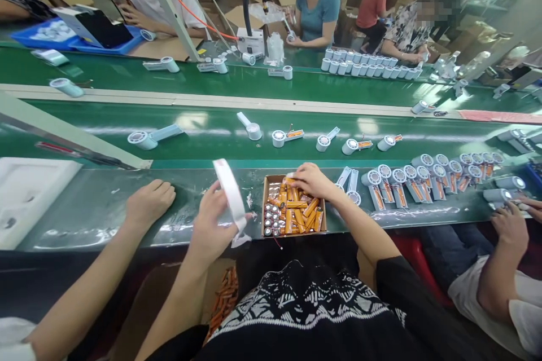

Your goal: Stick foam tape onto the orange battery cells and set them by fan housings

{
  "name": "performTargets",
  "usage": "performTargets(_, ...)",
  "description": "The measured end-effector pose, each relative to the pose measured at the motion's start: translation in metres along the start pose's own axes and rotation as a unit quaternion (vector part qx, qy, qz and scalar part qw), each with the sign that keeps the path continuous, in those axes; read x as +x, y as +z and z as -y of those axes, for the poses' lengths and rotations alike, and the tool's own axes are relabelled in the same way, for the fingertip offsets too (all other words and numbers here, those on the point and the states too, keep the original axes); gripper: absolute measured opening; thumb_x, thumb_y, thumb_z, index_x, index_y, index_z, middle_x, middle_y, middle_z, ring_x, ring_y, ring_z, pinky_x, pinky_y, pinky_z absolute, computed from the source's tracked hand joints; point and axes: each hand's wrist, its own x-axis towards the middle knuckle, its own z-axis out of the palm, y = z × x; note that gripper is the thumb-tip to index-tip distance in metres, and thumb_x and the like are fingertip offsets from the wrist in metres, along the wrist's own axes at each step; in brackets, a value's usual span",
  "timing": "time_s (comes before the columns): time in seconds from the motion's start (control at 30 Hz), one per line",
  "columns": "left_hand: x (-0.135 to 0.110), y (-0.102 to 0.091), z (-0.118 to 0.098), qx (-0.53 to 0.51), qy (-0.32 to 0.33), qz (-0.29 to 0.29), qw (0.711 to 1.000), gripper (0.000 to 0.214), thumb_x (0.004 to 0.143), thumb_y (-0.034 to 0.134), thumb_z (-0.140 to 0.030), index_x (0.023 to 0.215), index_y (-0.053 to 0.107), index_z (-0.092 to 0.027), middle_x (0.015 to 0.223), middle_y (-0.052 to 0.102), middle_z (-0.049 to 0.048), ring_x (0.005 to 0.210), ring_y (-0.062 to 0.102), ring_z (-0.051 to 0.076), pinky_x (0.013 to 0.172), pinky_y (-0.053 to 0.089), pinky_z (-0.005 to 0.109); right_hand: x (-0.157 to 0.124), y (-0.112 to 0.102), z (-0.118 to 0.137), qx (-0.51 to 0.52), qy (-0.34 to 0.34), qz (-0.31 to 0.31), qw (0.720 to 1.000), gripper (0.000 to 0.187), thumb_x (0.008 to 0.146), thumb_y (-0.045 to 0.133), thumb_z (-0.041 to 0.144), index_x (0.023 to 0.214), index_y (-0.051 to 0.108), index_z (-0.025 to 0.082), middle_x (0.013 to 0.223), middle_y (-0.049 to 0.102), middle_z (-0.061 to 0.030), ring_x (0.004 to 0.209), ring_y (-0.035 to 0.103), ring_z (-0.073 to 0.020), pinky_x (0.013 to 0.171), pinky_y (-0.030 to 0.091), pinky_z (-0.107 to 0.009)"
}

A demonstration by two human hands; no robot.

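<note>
My left hand is closed around a white handheld-fan shell, held tilted above the near edge of the green bench. My right hand reaches into a small cardboard box of orange cylindrical batteries; its fingers are pinched at the top of the pile, and what they hold is hidden. Just right of the box lie two white fan handles.
A co-worker's hand rests on the bench to my left; another's hand is at the right. Rows of fan units with orange batteries lie to the right. More fan parts ride the green conveyor. Other people work across the line.
</note>
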Motion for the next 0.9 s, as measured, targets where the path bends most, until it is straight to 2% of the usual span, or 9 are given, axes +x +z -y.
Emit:
performTargets(0.03,0.001,0.007,0.0,0.017,0.023,0.009,1.0,0.051,0.09,0.075,-0.032,0.138,0.06,-0.026,0.128,0.07,0.0115,0.141,0.056,0.04,0.118,0.053,0.061,-0.005,-0.003,0.0,0.107,0.033,-0.052,0.992,0.026,0.105,0.061,0.035,0.122,0.077,0.022,0.115,0.078,-0.0097,0.117,0.067,-0.0246,0.116,0.047,-0.049)
performTargets(0.1,0.004,0.02,0.002,0.042,0.069,0.013,0.997,0.048,0.088,0.071,-0.023,0.134,0.06,-0.025,0.127,0.07,0.0119,0.147,0.048,0.042,0.119,0.049,0.066,-0.015,-0.006,0.004,0.325,0.075,-0.124,0.935,0.042,0.108,0.052,0.051,0.133,0.07,0.021,0.123,0.076,-0.0106,0.109,0.072,-0.0233,0.102,0.058,-0.043)
performTargets(0.17,0.006,0.029,0.004,0.07,0.11,0.015,0.991,0.052,0.086,0.067,-0.015,0.136,0.059,-0.024,0.127,0.07,0.0124,0.148,0.046,0.042,0.12,0.047,0.068,-0.025,-0.008,0.012,0.475,0.088,-0.135,0.865,0.054,0.103,0.057,0.064,0.137,0.065,0.022,0.123,0.077,-0.0099,0.099,0.075,-0.0215,0.094,0.062,-0.04)
performTargets(0.23,0.01,0.035,0.003,0.091,0.139,0.029,0.986,0.058,0.085,0.064,-0.011,0.14,0.057,-0.024,0.127,0.071,0.0121,0.144,0.05,0.041,0.124,0.042,0.068,-0.033,-0.01,0.023,0.54,0.083,-0.112,0.83,0.065,0.093,0.071,0.068,0.138,0.063,0.023,0.121,0.078,-0.0094,0.095,0.077,-0.021,0.092,0.064,-0.039)
performTargets(0.33,0.016,0.042,-0.002,0.107,0.174,0.05,0.978,0.066,0.084,0.062,-0.008,0.148,0.055,-0.023,0.127,0.073,0.0108,0.133,0.06,0.036,0.128,0.035,0.068,-0.042,-0.013,0.036,0.544,0.066,-0.096,0.831,0.061,0.084,0.084,0.062,0.128,0.068,0.022,0.124,0.078,-0.0094,0.102,0.078,-0.0227,0.096,0.064,-0.04)
performTargets(0.47,0.019,0.047,-0.008,0.119,0.196,0.072,0.971,0.064,0.084,0.062,-0.006,0.147,0.059,-0.022,0.128,0.073,0.0113,0.137,0.056,0.038,0.129,0.034,0.068,-0.046,-0.017,0.042,0.507,0.068,-0.163,0.843,0.052,0.074,0.093,0.053,0.11,0.07,0.023,0.112,0.081,-0.0054,0.107,0.076,-0.0234,0.104,0.061,-0.044)
performTargets(0.6,0.017,0.05,-0.012,0.136,0.178,0.088,0.971,0.061,0.084,0.063,-0.006,0.142,0.064,-0.023,0.13,0.073,0.0109,0.151,0.04,0.044,0.122,0.045,0.065,-0.041,-0.012,0.044,0.556,0.08,-0.277,0.779,0.065,0.072,0.095,0.051,0.121,0.057,0.029,0.109,0.08,-0.0028,0.101,0.077,-0.0227,0.096,0.064,-0.043)
performTargets(0.7,0.018,0.051,-0.02,0.146,0.196,0.092,0.965,0.054,0.086,0.062,-0.007,0.138,0.066,-0.021,0.127,0.074,0.0116,0.14,0.053,0.04,0.122,0.045,0.063,-0.036,0.0,0.049,0.569,0.057,-0.368,0.733,0.058,0.074,0.095,0.047,0.105,0.05,0.029,0.12,0.078,-0.0058,0.113,0.076,-0.0255,0.105,0.061,-0.048)
performTargets(0.9,0.022,0.049,-0.035,0.156,0.197,0.098,0.963,0.041,0.091,0.061,-0.008,0.129,0.07,-0.018,0.127,0.074,0.0104,0.127,0.06,0.035,0.125,0.042,0.062,-0.034,0.041,0.062,0.56,0.041,-0.413,0.717,0.052,0.077,0.094,0.039,0.093,0.047,0.027,0.122,0.08,-0.0087,0.114,0.078,-0.0266,0.107,0.061,-0.05)
